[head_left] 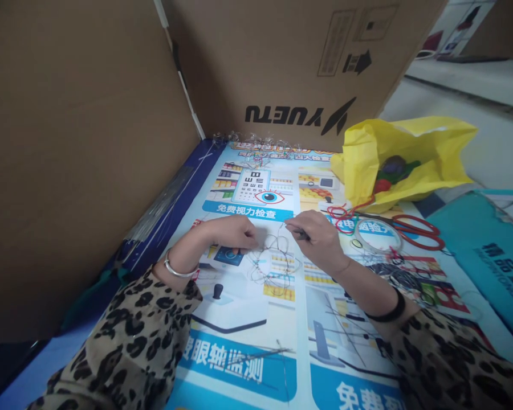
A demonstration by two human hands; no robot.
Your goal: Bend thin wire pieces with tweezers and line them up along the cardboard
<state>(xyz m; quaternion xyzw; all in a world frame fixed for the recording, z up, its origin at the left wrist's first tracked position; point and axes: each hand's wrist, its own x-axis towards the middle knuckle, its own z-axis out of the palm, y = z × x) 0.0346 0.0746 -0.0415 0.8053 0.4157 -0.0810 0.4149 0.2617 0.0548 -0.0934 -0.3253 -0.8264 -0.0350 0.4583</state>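
Thin wire bent into a ring of flower-like loops [277, 273] hangs between my hands over the printed poster. My left hand [235, 233] is closed at the left edge of this wire piece, its fingertips pinching it. To the upper right of the loops, my right hand [318, 236] is closed in a pinch. A fine wire end [286, 223] sticks out from its fingertips. Several straight wires [260, 354] lie on the poster nearer to me.
Cardboard walls [256, 68] stand at the left and back. A yellow bag [363, 165] with coloured yarn sits at the back right. Nearby lie red-handled scissors [423, 232], a roll of clear tape or line [378, 236], dark thread bundles [395, 276] and a teal bag [487, 256]. Wires [160, 205] lie left.
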